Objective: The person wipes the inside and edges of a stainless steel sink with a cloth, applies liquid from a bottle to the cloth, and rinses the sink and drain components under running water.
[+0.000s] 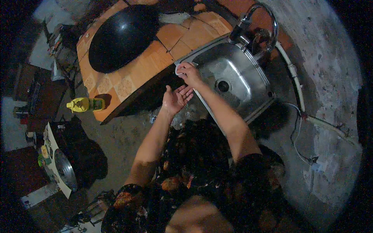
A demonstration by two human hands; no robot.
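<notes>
Of two hands, the right [189, 73] grips one small, thin-looking white piece [178, 70], its kind unclear, at the upper left corner of one rectangular brushed-steel sink [243, 79]; the left [176, 101] is open, palm up. One curved chrome tap [275, 27] stands at the sink's far edge. The orange-tiled worktop [145, 75] carries one round, glossy black wok-like vessel [122, 39] and, near its lower left corner, one yellow bottle [83, 105]
</notes>
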